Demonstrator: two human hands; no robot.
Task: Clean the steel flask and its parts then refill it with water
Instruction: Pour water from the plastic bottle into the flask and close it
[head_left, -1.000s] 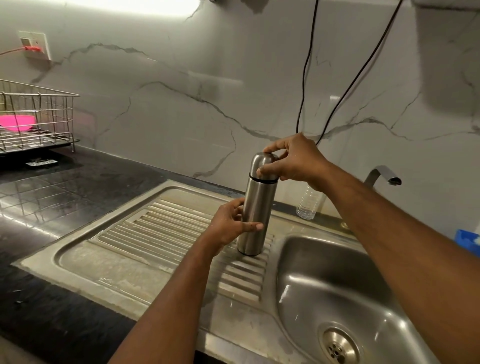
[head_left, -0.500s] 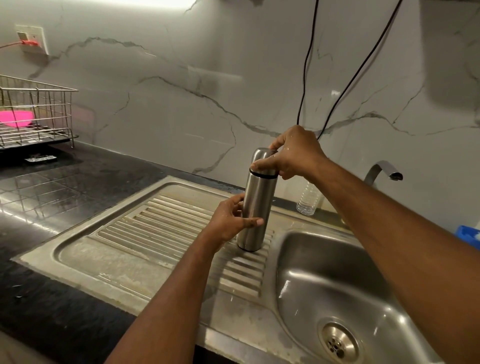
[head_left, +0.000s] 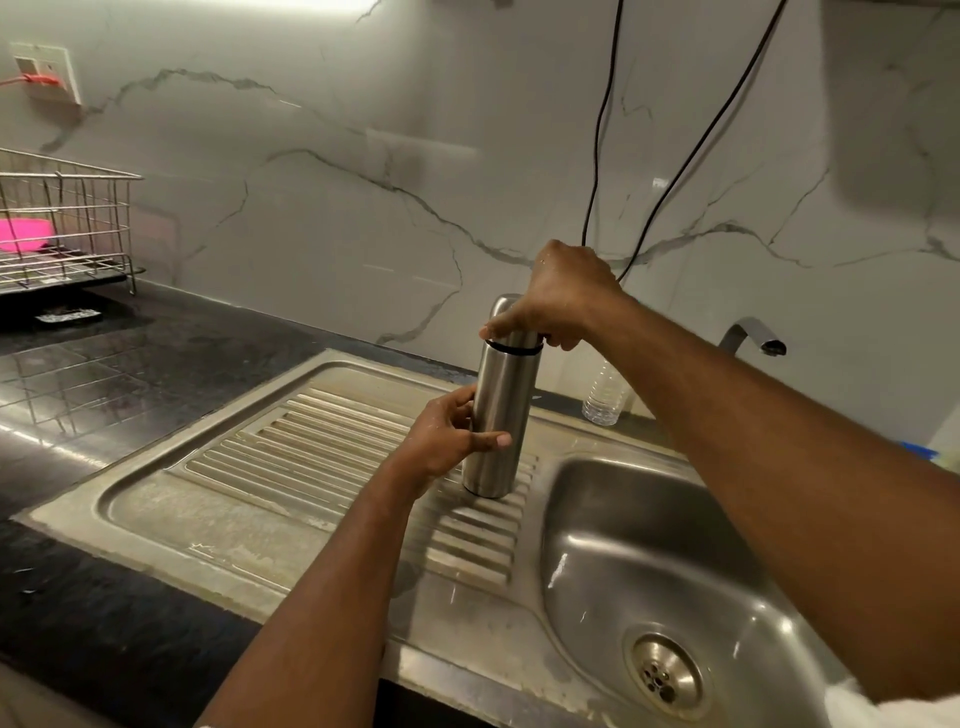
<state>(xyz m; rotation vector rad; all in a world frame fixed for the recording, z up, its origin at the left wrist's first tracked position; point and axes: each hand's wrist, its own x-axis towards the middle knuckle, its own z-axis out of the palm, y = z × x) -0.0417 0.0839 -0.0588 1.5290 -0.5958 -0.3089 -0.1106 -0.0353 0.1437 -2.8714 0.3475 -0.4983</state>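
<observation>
One head-worn camera looks forward and down, close over the sink toward the wall.

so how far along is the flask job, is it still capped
Done: nothing can be confirmed; whether the flask has been washed or filled cannot be told. In hand: it stands upright on the drainboard, the left hand holding the body while the right hand grips the cap, which is seated. Left: that depends on which stage this is.
</observation>
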